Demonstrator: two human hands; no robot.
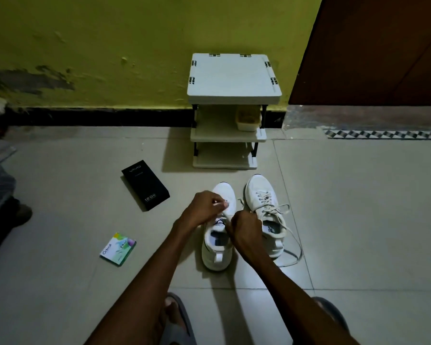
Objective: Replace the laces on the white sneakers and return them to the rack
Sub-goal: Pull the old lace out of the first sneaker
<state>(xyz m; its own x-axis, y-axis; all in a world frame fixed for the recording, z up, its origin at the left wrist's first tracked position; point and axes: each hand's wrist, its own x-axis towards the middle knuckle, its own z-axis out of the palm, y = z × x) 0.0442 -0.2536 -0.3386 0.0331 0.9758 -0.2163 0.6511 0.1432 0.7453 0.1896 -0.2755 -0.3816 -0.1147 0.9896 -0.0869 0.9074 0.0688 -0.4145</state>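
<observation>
The left shoe (217,255) stands on the floor (358,220) just in front of the rack (234,75), toe toward it, with the right shoe (264,207) close beside it. Both hands are together over the left shoe's eyelet area. The left hand (204,207) pinches what looks like a white lace (224,202) end above the toe. The right hand (245,232) is curled tight at the tongue, apparently gripping the other run, though the grip itself is hidden.

The step looks like threading or drawing the lace through the left shoe. To do it well:
- keep the shoe flat and steady while pulling
- draw both ends to even length before moving up a row
- keep the lace untwisted at each crossing
- pull along the eyelet line rather than upward, so the shoe does not lift

The right shoe is laced but loose, and its trailing lace (294,245) loops over the floor by its heel. It is best kept out from under the arms and knees.

Further left lie a black box (146,185) and a small packet (118,249). A tub (248,118) sits on the rack's middle shelf
</observation>
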